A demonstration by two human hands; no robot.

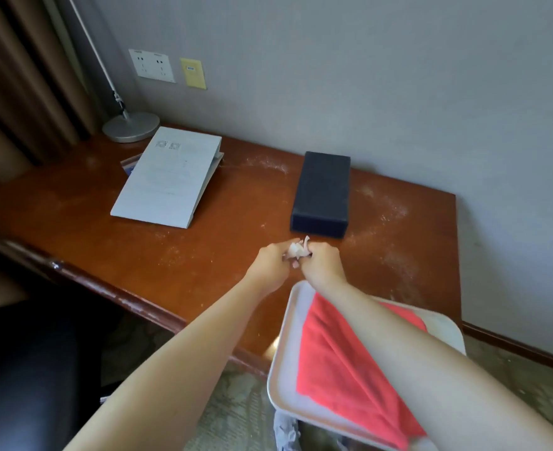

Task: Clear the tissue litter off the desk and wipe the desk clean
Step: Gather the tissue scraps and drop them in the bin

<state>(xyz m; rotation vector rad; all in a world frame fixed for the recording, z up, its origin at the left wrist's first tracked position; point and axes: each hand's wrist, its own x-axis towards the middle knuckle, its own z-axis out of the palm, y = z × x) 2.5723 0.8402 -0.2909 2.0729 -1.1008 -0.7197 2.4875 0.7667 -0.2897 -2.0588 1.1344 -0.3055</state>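
A: Head view, largest first — brown wooden desk (73, 219), pale powdery smears across its top, thickest toward the wall side.

B: Landmark?

A: The black box (321, 193), lying flat on the desk. Nearer the camera than the box, hanging over the desk's front edge, a white tray (283, 346) with a red cloth (330, 362) spread in it. The right forearm crosses above that cloth.

B: Left of the box?

A: A grey booklet (167, 177), propped at a tilt. Beyond it, against the wall, a lamp base (131, 126), round and metal.

B: Hands?

A: Both just in front of the box's near end, knuckles almost touching. Left hand (270, 263) and right hand (322, 260) each have fingers curled onto one crumpled tissue wad (296, 250) — pinched between them, close over the desk top. Cannot tell whether it touches the wood.
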